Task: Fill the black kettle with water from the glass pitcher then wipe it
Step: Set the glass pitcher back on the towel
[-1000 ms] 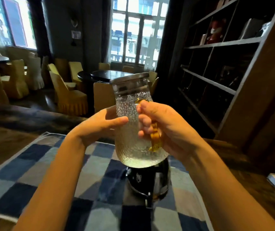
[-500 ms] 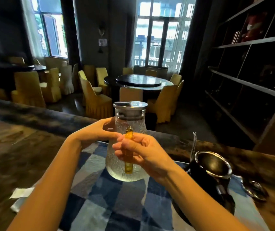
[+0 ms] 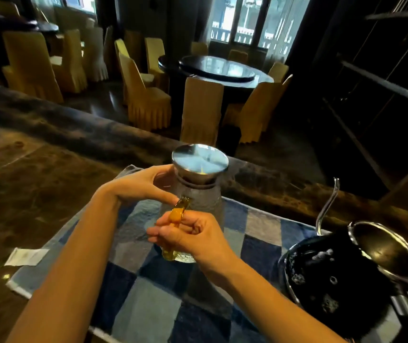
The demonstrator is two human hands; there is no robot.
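The textured glass pitcher [image 3: 208, 201] with a steel lid and amber handle stands upright on the blue checked mat [image 3: 148, 300]. My right hand [image 3: 193, 240] is closed around the amber handle. My left hand [image 3: 143, 185] cups the pitcher's left shoulder just under the lid. The black kettle [image 3: 336, 280] sits at the right on the mat, its round steel-rimmed mouth open and its thin curved spout rising behind it. Drops or specks show on the kettle's dark body.
A white folded paper or cloth [image 3: 26, 256] lies on the dark marbled counter [image 3: 37, 174] left of the mat. Beyond the counter edge are a round dining table [image 3: 222, 69] and yellow-covered chairs. Dark shelving fills the right side.
The pitcher has come down from above the kettle, moved left and now rests upright on the mat. Both hands stay on it. The kettle now appears at the right.
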